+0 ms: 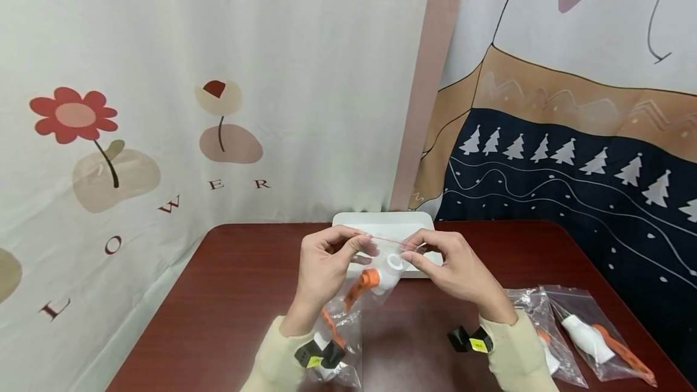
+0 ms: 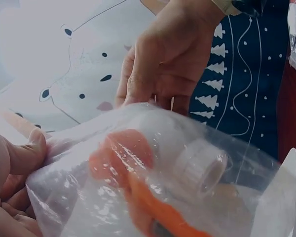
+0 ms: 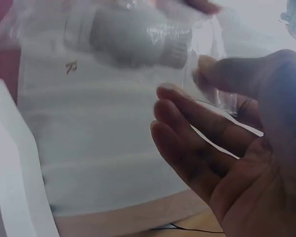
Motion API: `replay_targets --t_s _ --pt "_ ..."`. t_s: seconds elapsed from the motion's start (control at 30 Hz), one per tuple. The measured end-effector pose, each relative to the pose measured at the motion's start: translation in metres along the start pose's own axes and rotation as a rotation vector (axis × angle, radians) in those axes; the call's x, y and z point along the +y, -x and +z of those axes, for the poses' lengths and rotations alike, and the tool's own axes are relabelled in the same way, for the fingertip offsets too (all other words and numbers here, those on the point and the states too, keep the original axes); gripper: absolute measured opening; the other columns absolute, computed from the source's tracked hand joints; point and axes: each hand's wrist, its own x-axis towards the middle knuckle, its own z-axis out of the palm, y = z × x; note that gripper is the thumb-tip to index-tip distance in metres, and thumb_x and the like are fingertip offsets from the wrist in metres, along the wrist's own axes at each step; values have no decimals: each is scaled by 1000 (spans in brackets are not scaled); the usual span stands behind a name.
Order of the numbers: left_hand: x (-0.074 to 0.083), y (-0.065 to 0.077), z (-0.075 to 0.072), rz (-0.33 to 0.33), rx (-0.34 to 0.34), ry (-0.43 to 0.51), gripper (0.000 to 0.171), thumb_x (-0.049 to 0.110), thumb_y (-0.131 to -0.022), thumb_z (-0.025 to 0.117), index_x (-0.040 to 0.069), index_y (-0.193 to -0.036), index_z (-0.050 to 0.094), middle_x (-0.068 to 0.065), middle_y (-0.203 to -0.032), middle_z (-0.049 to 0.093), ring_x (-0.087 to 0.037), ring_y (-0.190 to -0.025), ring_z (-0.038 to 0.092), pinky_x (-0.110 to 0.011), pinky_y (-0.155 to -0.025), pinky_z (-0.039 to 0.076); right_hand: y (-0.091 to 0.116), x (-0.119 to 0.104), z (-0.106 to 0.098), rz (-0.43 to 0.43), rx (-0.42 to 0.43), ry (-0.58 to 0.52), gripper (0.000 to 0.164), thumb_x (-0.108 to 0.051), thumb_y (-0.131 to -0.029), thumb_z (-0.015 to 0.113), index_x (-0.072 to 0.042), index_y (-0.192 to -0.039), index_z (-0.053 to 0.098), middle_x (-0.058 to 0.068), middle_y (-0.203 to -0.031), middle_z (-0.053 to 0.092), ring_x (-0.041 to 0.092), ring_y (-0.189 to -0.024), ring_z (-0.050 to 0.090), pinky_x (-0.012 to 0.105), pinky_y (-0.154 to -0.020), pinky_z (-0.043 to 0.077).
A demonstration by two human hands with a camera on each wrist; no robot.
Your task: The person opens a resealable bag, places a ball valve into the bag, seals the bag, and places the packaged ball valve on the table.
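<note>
A clear plastic bag [image 1: 376,298] hangs between both hands above the table. Its upper corners are pinched, one by my left hand [image 1: 327,265], the other by my right hand [image 1: 454,268]. Inside it, an orange handle-like piece [image 2: 153,202] lies against a rounded white part with a ribbed white neck [image 2: 202,168]; their exact kind is unclear. The bag's upper edge runs nearly straight from hand to hand. In the right wrist view, the right thumb and forefinger hold the film while the other fingers [image 3: 187,138] extend beside it.
Behind the hands stands a white tray [image 1: 381,219] on the dark red table [image 1: 245,283]. Another bag with orange and white parts [image 1: 348,343] lies below the left hand. Two more bags, one holding a white and orange item [image 1: 590,337], lie by the right forearm.
</note>
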Motion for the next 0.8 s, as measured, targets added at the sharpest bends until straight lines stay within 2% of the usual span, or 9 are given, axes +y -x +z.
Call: replay_targets --t_s 0.17,0.23,0.3,0.4,0.5,0.6,0.67,0.7,0.8 --pt "-2 -3 -2 -5 11 47 9 6 -91 76 -3 -95 76 -26 -83 75 -17 -74 77 -42 -72 65 0 -3 3 26 30 -71 11 -14 -95 73 -24 -97 71 -7 -85 68 8 -70 57 23 -58 50" --pt "-3 -3 -2 -7 10 52 9 5 -92 75 -3 -96 75 -27 -85 75 -17 -75 77 -42 -73 65 -1 -5 4 43 34 -86 5 -15 -97 72 -20 -97 70 -6 -83 66 8 -66 56 23 -54 48" --pt "-4 -4 -3 -10 11 46 10 6 -92 74 -3 -97 75 -26 -85 75 -17 -75 77 -44 -73 65 -1 -6 5 62 45 -87 2 -17 -97 71 -17 -98 70 -5 -83 67 8 -64 56 24 -53 47" --pt "-9 -6 -3 -31 0 45 12 8 -94 73 -2 -100 74 -26 -85 74 -16 -75 76 -47 -72 64 -1 -7 5 114 62 -90 5 -19 -97 71 -15 -99 69 -2 -84 71 8 -66 62 24 -56 52" --pt "-14 -5 -1 -87 -6 64 16 11 -95 73 -3 -103 73 -28 -85 73 -16 -75 75 -46 -72 64 -1 -6 5 182 73 -88 5 -20 -97 72 -16 -100 69 0 -85 73 10 -69 65 25 -60 54" --pt "-21 -1 2 -171 -8 81 20 14 -96 73 -3 -106 73 -28 -88 73 -16 -72 76 -43 -69 65 1 -3 4 248 76 -66 6 -21 -97 72 -17 -99 69 0 -79 70 10 -67 61 24 -57 50" --pt "-27 4 4 -224 -14 50 22 18 -96 73 -1 -107 73 -25 -89 75 -14 -69 75 -33 -63 63 2 0 4 286 71 -58 6 -22 -97 72 -17 -100 69 0 -75 67 11 -67 58 24 -55 47" --pt "-30 6 5 -255 -28 51 24 19 -97 73 -1 -108 73 -25 -90 75 -15 -69 75 -31 -62 63 3 1 3 306 70 -59 7 -23 -97 72 -16 -100 70 0 -73 66 11 -67 57 24 -55 47" --pt "-39 16 8 -353 -78 21 27 24 -95 74 1 -110 73 -20 -93 77 -13 -71 74 -26 -62 61 6 6 2 366 55 -121 14 -24 -97 72 -11 -102 70 4 -76 70 13 -73 63 24 -61 58"
